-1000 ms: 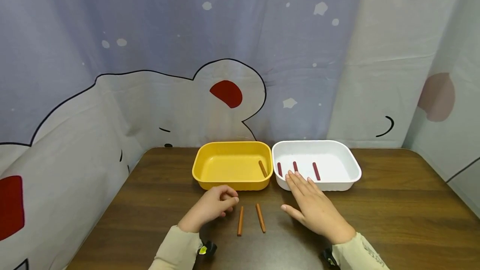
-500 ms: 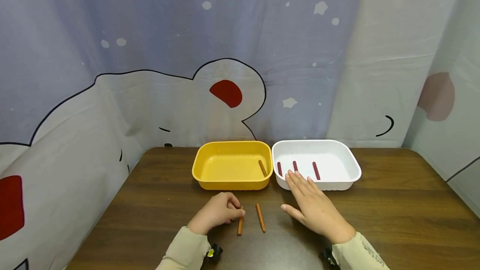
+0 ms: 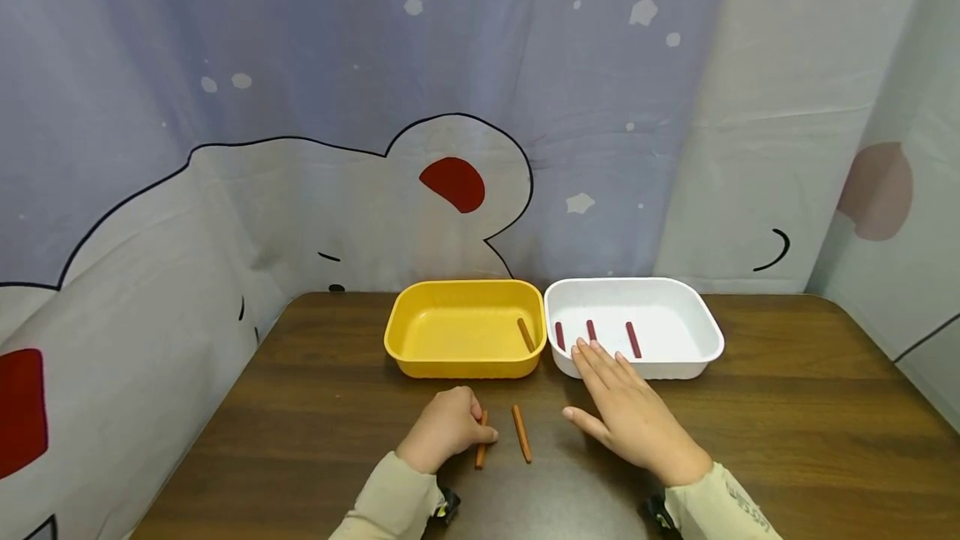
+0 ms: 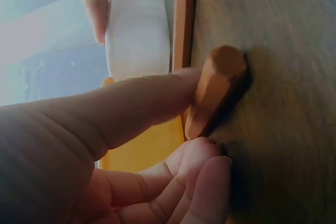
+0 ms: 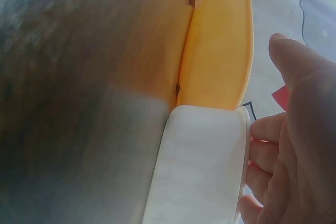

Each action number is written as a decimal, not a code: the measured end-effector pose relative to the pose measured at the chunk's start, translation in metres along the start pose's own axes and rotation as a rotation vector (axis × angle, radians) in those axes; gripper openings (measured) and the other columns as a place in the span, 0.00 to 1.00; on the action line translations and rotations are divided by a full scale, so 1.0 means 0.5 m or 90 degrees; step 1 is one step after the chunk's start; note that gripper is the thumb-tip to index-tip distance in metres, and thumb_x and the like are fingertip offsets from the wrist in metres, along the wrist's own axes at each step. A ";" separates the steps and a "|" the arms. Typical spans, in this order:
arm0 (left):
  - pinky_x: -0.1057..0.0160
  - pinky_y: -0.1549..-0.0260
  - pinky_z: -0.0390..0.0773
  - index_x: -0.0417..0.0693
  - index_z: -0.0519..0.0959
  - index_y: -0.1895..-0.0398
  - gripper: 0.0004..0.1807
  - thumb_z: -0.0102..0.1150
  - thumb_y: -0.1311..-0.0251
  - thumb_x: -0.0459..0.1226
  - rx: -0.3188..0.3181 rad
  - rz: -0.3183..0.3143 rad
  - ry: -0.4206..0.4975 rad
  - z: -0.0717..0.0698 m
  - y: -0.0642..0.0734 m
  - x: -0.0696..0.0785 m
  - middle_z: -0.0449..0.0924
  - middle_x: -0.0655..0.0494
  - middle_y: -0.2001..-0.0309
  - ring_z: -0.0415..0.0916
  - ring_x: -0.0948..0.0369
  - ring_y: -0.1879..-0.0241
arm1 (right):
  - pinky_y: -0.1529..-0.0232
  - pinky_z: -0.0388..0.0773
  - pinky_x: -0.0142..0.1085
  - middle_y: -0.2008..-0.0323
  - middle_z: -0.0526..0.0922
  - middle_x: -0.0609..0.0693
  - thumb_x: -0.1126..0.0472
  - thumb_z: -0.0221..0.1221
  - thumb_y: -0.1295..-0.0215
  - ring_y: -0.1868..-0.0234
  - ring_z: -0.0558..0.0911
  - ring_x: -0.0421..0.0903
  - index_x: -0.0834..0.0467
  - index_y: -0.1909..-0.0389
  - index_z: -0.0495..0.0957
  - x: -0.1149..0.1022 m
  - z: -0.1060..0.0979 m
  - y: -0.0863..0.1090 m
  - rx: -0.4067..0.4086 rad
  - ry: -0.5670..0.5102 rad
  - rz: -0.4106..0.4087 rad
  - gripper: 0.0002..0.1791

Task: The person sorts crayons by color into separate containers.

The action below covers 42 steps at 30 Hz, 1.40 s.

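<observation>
My left hand (image 3: 448, 430) is low over the table, thumb and fingers on either side of an orange-brown faceted stick (image 4: 216, 85), pinching it. The stick lies on the wood with its near end sticking out toward me. A second stick of the same colour (image 3: 521, 434) lies just right of it. My right hand (image 3: 626, 415) is held flat with fingers straight, fingertips at the front rim of the white tray (image 3: 675, 368). Inside that tray are three dark red sticks (image 3: 633, 340), one partly hidden by the fingertips.
A yellow tray (image 3: 465, 368) stands directly left of the white one, holding one brown stick (image 3: 527, 335) near its right wall. Behind both trays, at the back edge of the brown wooden table (image 3: 315, 407), hangs a patterned curtain (image 3: 337, 65).
My left hand has moved right and slightly toward me, from beside the left stick to over it, thumb and fingers now closing on it. My right hand stays put.
</observation>
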State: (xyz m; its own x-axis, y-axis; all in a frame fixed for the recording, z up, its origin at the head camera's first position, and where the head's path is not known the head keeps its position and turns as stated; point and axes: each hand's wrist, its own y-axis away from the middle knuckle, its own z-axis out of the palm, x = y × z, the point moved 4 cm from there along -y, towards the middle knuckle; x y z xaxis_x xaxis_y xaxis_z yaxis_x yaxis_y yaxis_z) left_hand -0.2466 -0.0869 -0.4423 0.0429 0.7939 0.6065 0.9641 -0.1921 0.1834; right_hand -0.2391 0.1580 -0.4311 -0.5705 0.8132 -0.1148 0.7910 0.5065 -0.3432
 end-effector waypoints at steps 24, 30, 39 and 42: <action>0.65 0.76 0.75 0.37 0.76 0.61 0.06 0.59 0.41 0.28 -0.059 0.049 0.208 -0.026 -0.006 -0.014 0.76 0.52 0.73 0.74 0.60 0.78 | 0.27 0.58 0.57 0.25 0.64 0.60 0.41 0.58 0.28 0.24 0.62 0.58 0.66 0.24 0.61 -0.001 0.000 0.000 0.006 0.000 -0.005 0.43; 0.59 0.65 0.85 0.29 0.76 0.50 0.13 0.56 0.32 0.30 -0.101 0.052 0.360 -0.035 -0.013 -0.017 0.81 0.45 0.62 0.79 0.60 0.67 | 0.27 0.59 0.57 0.25 0.64 0.60 0.41 0.58 0.28 0.25 0.63 0.58 0.66 0.25 0.61 -0.001 -0.004 0.001 0.013 0.000 -0.006 0.43; 0.57 0.56 0.85 0.25 0.71 0.43 0.18 0.51 0.29 0.32 -0.118 0.060 0.518 -0.042 -0.025 -0.025 0.80 0.38 0.51 0.82 0.57 0.57 | 0.28 0.60 0.58 0.26 0.65 0.60 0.41 0.59 0.28 0.25 0.64 0.58 0.66 0.25 0.62 -0.002 -0.005 0.001 0.024 0.002 -0.010 0.43; 0.55 0.53 0.85 0.25 0.71 0.42 0.20 0.51 0.29 0.33 -0.110 0.066 0.536 -0.048 -0.028 -0.028 0.79 0.36 0.49 0.82 0.55 0.54 | 0.27 0.59 0.58 0.26 0.64 0.60 0.41 0.59 0.29 0.25 0.63 0.58 0.67 0.25 0.61 -0.003 -0.003 0.000 0.022 0.000 -0.011 0.44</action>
State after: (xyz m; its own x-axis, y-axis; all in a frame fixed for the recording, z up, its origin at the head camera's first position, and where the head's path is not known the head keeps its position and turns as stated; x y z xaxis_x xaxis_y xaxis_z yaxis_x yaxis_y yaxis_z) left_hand -0.2670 -0.1092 -0.4349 -0.1464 0.0893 0.9852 0.9097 -0.3792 0.1695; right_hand -0.2380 0.1572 -0.4293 -0.5841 0.8044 -0.1087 0.7730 0.5104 -0.3767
